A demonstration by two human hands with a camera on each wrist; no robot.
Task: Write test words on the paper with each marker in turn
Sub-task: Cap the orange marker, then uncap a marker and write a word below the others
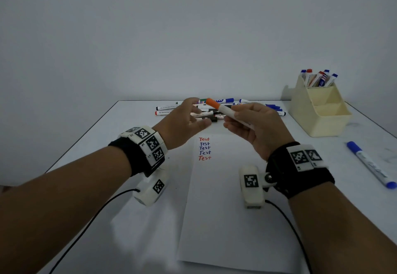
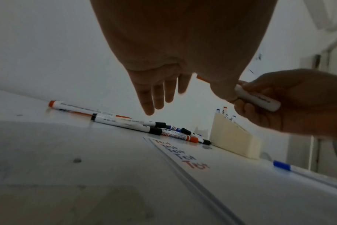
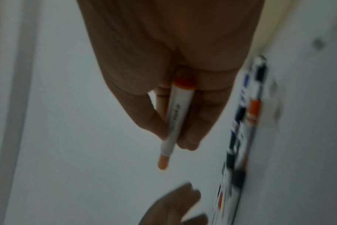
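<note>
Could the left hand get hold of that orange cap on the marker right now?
Probably yes: the left hand is open beside the orange cap, which sticks out clear of the right hand holding the marker.

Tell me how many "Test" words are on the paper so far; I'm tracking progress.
5, stacked in one column near the far end of the paper: red, three blue, then red nearest the person. None seems hidden.

Markers lie behind the paper; organizer stands right.
</note>
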